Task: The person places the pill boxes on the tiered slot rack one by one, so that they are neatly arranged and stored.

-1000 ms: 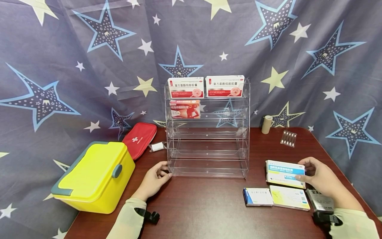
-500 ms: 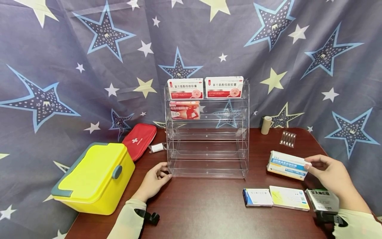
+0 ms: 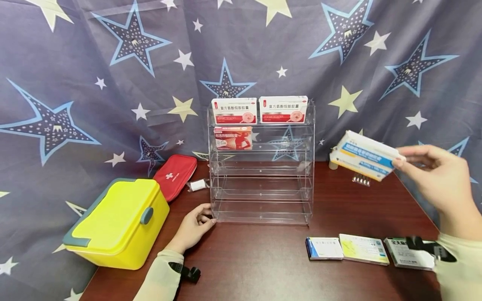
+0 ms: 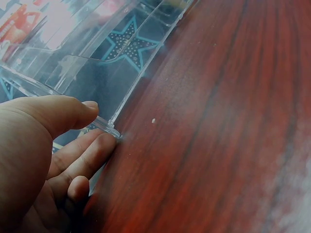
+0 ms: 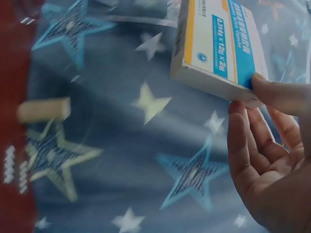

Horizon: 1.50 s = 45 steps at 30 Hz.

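A white and blue medicine box (image 3: 367,155) is up in the air at the right, tilted. My right hand (image 3: 440,177) pinches its right end between thumb and fingers; in the right wrist view the thumb lies on the printed face. At the centre stands a clear tiered display rack (image 3: 261,217). My left hand (image 3: 193,228) holds the rack's lower left corner, and the left wrist view has the thumb and fingers on either side of the edge. Two red and white boxes (image 3: 235,110) fill the top tier, and a red box (image 3: 233,139) sits below at the left.
Along the front right lie a blue and white box (image 3: 324,248), a yellow and white box (image 3: 363,249) and a grey box (image 3: 408,255) partly behind the wrist strap. A yellow case (image 3: 116,225), a red pouch (image 3: 175,177) and a small white roll (image 3: 198,184) are at the left.
My right hand has lifted the white and blue medicine box off the table, raising it towards the back and tilting it. The left hand stays at the rack's corner.
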Tool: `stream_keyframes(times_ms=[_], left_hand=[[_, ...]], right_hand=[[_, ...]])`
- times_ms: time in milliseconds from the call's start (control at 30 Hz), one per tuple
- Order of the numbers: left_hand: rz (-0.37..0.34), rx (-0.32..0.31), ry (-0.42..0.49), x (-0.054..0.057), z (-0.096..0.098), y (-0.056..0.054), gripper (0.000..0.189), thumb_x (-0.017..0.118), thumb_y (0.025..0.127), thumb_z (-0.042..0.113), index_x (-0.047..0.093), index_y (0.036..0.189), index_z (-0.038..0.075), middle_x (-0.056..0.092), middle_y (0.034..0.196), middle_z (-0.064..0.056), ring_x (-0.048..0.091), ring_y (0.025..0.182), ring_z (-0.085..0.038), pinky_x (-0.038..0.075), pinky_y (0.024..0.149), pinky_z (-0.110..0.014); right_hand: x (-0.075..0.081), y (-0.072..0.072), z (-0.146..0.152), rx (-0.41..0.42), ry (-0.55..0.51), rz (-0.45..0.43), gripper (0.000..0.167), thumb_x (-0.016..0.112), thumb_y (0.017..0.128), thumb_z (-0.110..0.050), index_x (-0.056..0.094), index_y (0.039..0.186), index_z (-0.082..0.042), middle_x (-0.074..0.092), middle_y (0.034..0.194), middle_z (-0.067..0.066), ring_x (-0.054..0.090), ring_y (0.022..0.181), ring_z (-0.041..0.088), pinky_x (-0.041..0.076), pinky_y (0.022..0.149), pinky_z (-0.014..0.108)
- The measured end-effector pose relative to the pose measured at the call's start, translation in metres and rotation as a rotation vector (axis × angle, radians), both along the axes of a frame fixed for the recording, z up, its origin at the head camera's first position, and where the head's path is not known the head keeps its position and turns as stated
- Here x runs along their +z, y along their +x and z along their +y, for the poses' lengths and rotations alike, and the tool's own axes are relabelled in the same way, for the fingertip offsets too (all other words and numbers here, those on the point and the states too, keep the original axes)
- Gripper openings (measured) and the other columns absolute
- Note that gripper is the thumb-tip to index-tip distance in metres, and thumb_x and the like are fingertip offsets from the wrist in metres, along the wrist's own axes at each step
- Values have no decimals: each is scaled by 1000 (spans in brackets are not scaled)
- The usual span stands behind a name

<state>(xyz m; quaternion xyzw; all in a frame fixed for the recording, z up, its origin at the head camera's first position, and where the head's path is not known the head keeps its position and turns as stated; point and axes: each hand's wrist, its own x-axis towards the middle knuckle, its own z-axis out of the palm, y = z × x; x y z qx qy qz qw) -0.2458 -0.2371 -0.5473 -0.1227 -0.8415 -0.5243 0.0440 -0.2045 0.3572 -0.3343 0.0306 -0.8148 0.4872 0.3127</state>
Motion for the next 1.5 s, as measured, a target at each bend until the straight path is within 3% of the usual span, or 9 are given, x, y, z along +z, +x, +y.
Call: stream_keyframes(times_ms=[200, 367, 533, 733, 1000, 1167, 1300, 1500], left_hand=[[-2, -2, -3, -1, -2, -2, 48, 83, 91, 8, 64, 135, 7, 69, 110, -11, 70, 86, -19, 54, 74, -27], [-9, -3, -9, -2, -3, -2, 47, 82, 91, 9, 64, 135, 10, 70, 109, -9, 70, 86, -17, 55, 75, -27], [-9, -13, 0, -2, -2, -2, 47, 82, 92, 9, 64, 135, 9, 69, 109, -9, 70, 86, -19, 55, 74, -28], [-19, 4, -8, 1, 1, -1, 46, 81, 92, 6, 64, 135, 8, 69, 110, -11, 69, 86, -21, 54, 75, -27], [-17, 19, -27, 10, 7, 3, 47, 77, 92, -3, 60, 136, -4, 68, 109, -17, 69, 87, -29, 54, 74, -30], [-20, 16, -21, 8, 4, 2, 46, 79, 92, 2, 63, 135, 4, 69, 109, -13, 69, 86, -20, 54, 75, -27], [-15, 5, -3, 3, 1, 1, 46, 81, 92, 6, 64, 135, 6, 69, 110, -11, 69, 87, -20, 54, 75, -28], [-18, -5, -24, 32, 11, 15, 45, 77, 92, -2, 61, 135, -5, 69, 108, -17, 69, 87, -28, 54, 75, -30]], right_hand=[[45, -34, -42, 101, 9, 61, 30, 84, 88, -4, 76, 115, 4, 76, 87, -16, 71, 74, -3, 49, 60, 10], [66, -68, -78, 143, 22, 84, 28, 85, 87, -7, 78, 113, 2, 75, 84, -17, 71, 75, -3, 48, 61, 13], [78, -95, -109, 123, 88, 90, 26, 86, 88, -15, 80, 111, -3, 76, 92, -12, 70, 81, -7, 49, 65, 13], [78, -118, -134, 127, 162, -1, 23, 83, 93, -22, 80, 112, -9, 78, 108, 9, 69, 87, -3, 49, 67, 16], [72, -129, -154, 103, 234, 5, 17, 80, 94, -18, 80, 110, -12, 78, 105, 9, 69, 90, 7, 48, 66, 20], [67, -134, -158, 136, 288, -30, 17, 81, 94, -17, 81, 109, -12, 78, 99, 11, 71, 85, 16, 47, 64, 21], [60, -136, -158, 122, 353, -83, 17, 81, 94, -22, 81, 110, -17, 79, 99, 9, 71, 85, 19, 48, 66, 27], [56, -135, -163, 98, 431, -50, 13, 80, 94, -18, 81, 106, -16, 79, 101, 8, 75, 89, 23, 50, 71, 39]])
